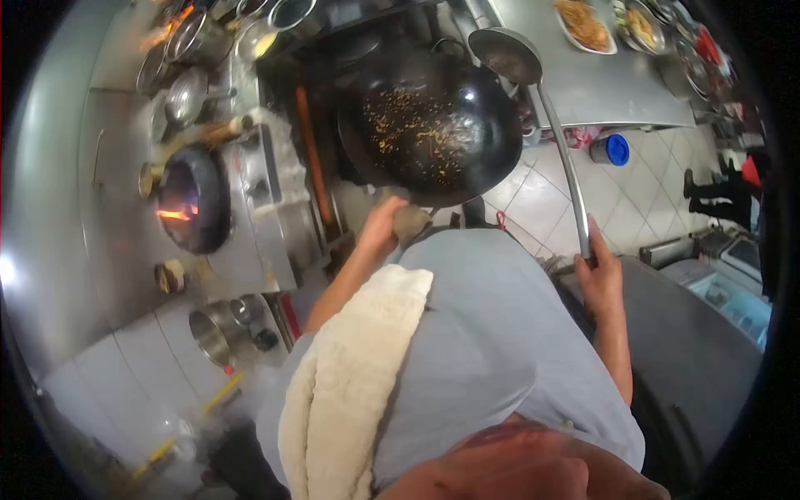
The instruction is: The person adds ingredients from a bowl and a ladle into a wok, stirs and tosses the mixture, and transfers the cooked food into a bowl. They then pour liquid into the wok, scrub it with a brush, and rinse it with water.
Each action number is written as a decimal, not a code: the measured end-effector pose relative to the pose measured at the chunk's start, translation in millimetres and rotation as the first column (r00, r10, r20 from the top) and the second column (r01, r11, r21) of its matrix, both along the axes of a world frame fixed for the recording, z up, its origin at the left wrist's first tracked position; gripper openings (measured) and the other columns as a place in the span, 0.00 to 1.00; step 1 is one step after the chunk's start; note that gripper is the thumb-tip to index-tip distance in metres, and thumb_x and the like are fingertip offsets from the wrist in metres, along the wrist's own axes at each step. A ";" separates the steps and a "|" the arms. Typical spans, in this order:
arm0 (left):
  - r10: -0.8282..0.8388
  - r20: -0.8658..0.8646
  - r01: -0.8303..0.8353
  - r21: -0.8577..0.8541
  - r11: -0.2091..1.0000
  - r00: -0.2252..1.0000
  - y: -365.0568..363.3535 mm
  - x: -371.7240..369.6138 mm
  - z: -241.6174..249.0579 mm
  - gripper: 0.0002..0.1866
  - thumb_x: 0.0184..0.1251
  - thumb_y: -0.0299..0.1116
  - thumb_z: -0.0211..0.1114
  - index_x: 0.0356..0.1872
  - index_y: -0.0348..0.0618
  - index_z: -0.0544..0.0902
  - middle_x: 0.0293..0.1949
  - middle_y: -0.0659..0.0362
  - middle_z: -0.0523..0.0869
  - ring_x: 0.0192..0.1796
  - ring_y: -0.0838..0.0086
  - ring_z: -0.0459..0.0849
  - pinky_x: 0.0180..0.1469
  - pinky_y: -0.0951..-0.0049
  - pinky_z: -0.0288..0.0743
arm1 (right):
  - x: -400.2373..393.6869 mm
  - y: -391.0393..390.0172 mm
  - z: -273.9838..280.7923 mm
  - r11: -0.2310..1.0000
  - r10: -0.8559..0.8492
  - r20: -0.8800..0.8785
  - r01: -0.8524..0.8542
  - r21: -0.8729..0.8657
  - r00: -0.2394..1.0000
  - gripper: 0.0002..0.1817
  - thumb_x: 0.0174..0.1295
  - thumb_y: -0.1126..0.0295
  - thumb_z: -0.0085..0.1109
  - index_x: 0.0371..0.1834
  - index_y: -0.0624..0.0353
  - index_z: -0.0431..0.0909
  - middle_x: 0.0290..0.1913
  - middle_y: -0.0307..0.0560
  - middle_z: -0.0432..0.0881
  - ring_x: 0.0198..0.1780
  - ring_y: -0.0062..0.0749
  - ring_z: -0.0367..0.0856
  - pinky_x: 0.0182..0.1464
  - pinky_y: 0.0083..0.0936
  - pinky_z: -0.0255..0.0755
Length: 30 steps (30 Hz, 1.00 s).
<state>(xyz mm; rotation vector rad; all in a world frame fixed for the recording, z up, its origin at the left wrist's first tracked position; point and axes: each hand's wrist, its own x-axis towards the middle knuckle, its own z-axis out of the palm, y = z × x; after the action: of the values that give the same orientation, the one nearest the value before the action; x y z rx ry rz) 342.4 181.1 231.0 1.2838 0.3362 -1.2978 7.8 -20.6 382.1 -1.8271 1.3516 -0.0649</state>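
A large black wok (492, 142) hangs in front of my body, tilted, with small yellow and brown bits scattered over its inside. My left hand (385, 223) is closed at the wok's near edge, around a grey-brown folded cloth (411, 223) that covers the grip. On the right, my right hand (602, 282) is wrapped around the end of a ladle's long metal handle. The bowl of the ladle (505, 57) is up beside the wok's far right rim; what lies inside it is dark and hard to make out.
Flames burn in a stove ring (196, 200) at left, near several metal pots (198, 37). A steel counter (583, 96) at upper right bears a plate of fried food (583, 25). A blue-lidded tub (615, 150) stands on the tiled floor. Another person's legs (717, 196) show far right.
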 end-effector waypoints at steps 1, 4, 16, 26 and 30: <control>0.008 -0.009 -0.008 0.000 1.000 1.000 3.8 -0.1 -0.2 0.14 0.69 0.36 0.58 0.44 0.35 0.82 0.39 0.53 0.87 0.40 0.64 0.87 0.46 0.65 0.81 | 6.7 -0.5 2.9 0.999 0.007 -0.049 -0.005 0.047 0.999 0.38 0.60 0.80 0.59 0.77 0.46 0.65 0.33 0.53 0.81 0.32 0.29 0.76 0.41 0.27 0.74; 0.035 0.041 -0.035 0.016 0.999 0.999 13.6 -5.0 2.0 0.14 0.68 0.35 0.59 0.45 0.33 0.81 0.38 0.52 0.87 0.40 0.64 0.87 0.45 0.65 0.81 | 31.5 -0.4 -7.4 0.996 0.085 -0.031 -0.084 0.043 0.996 0.38 0.60 0.77 0.58 0.77 0.45 0.65 0.30 0.54 0.78 0.31 0.32 0.76 0.42 0.27 0.74; -0.256 0.542 0.050 0.366 0.929 0.800 -8.0 33.6 -25.9 0.19 0.60 0.39 0.63 0.37 0.28 0.82 0.31 0.51 0.84 0.33 0.66 0.84 0.36 0.65 0.75 | 162.5 -7.7 -95.5 0.615 0.031 0.382 -0.319 0.721 0.924 0.35 0.62 0.74 0.55 0.76 0.57 0.63 0.25 0.41 0.76 0.16 0.25 0.72 0.18 0.24 0.70; 0.096 -0.059 -0.100 -0.063 0.993 0.994 66.1 27.5 -85.4 0.13 0.70 0.36 0.55 0.46 0.37 0.80 0.43 0.51 0.87 0.44 0.62 0.87 0.45 0.63 0.83 | 72.1 -15.1 -17.7 0.597 -0.243 0.453 -0.236 0.767 0.858 0.36 0.61 0.72 0.61 0.76 0.57 0.64 0.26 0.42 0.77 0.18 0.24 0.74 0.20 0.23 0.69; 0.097 -0.088 -0.101 -0.039 0.994 0.991 56.6 9.9 -60.4 0.11 0.69 0.36 0.57 0.42 0.41 0.82 0.38 0.56 0.87 0.40 0.69 0.86 0.43 0.69 0.81 | 47.4 -37.4 5.7 0.965 -0.137 0.325 0.051 0.258 0.936 0.39 0.62 0.75 0.56 0.79 0.52 0.59 0.26 0.39 0.75 0.20 0.19 0.73 0.22 0.21 0.69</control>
<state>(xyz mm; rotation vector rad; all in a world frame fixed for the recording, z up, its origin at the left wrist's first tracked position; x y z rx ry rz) 352.3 237.7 170.6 1.1630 0.4251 -1.2717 55.2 -58.0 387.8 -1.4631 1.1445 -0.2436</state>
